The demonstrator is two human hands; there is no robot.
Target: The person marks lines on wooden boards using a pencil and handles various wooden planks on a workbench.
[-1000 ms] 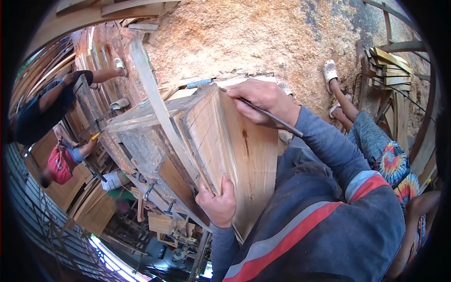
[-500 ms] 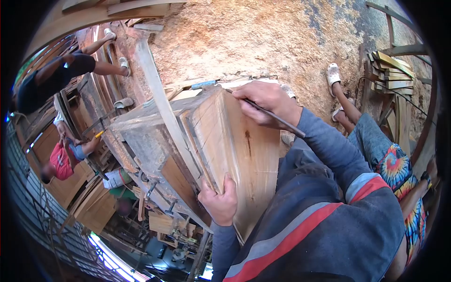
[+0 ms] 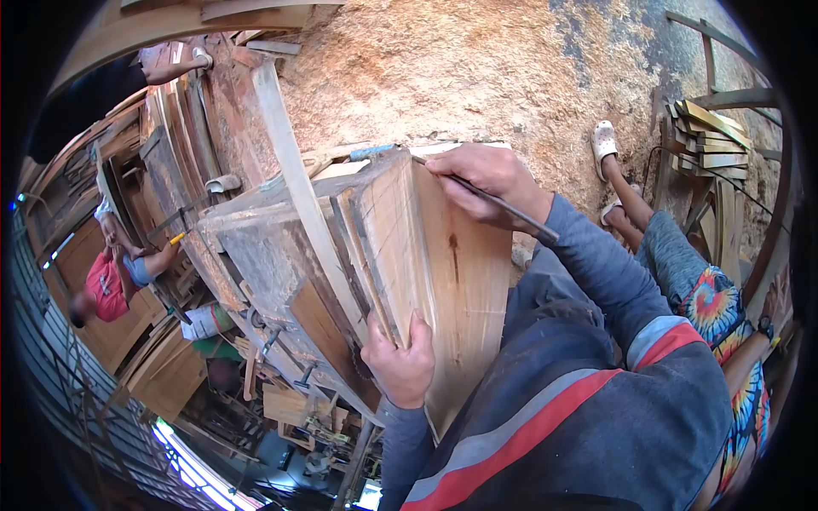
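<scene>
My right hand (image 3: 494,183) is closed around a thin dark rod-like tool (image 3: 503,201), possibly a file. Its tip meets the far top corner of a large pale wooden piece (image 3: 456,272), and its other end passes over my wrist. Lower down, my left hand (image 3: 400,364) grips the near end of that piece's edge, thumb on top and fingers curled over the side. A narrow wooden strip (image 3: 366,264) runs along the edge up from the left hand. Part of the left fingers is hidden behind the wood.
Beside the piece stands a worn bench (image 3: 264,247) with a long board (image 3: 294,162) leaning across it and clamps (image 3: 268,336). Sawdust covers the ground (image 3: 443,68). A person in a tie-dye shirt (image 3: 716,298) is close at right; another in red (image 3: 106,285) sits left. Stacked wood (image 3: 711,140) lies at far right.
Both hands keep their grip, and the tool has shifted only slightly. The view has moved a little. A person walking at upper left has gone further toward the frame's edge.
</scene>
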